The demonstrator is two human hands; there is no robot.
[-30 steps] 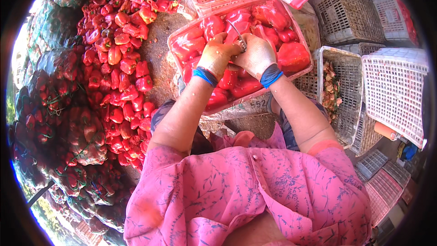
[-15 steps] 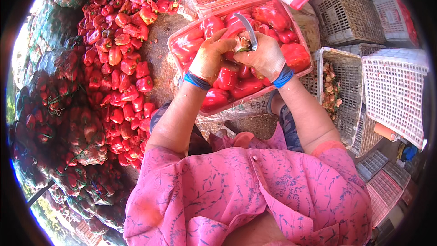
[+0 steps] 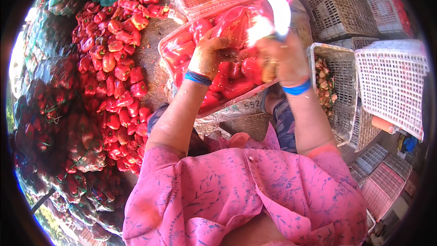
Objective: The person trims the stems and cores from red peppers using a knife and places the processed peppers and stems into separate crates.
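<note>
A: What's in the pink crate (image 3: 248, 94)?
B: Big red peppers (image 3: 234, 84), packed close. The grey crate (image 3: 343, 82) on the right holds pale trimmings (image 3: 324, 82).
A: And on the left?
B: A pile (image 3: 114, 73) of peppers on the ground, with net bags (image 3: 68, 132) of more beside it.
A: Any writing?
B: Dark printed characters on the pale sack (image 3: 232, 114) under the pink crate, partly covered.
A: Where's the knife (image 3: 282, 16)?
B: In the right hand (image 3: 287, 59), over the right side of the pink crate. Its curved blade glares white; the long axis runs away from the person, the far end bending left.
A: And the fingers?
B: The right ones are blurred but closed round the handle, which is hidden. The left hand (image 3: 209, 57) is over the peppers, fingers curled inward; I can't tell whether it grips one.
</note>
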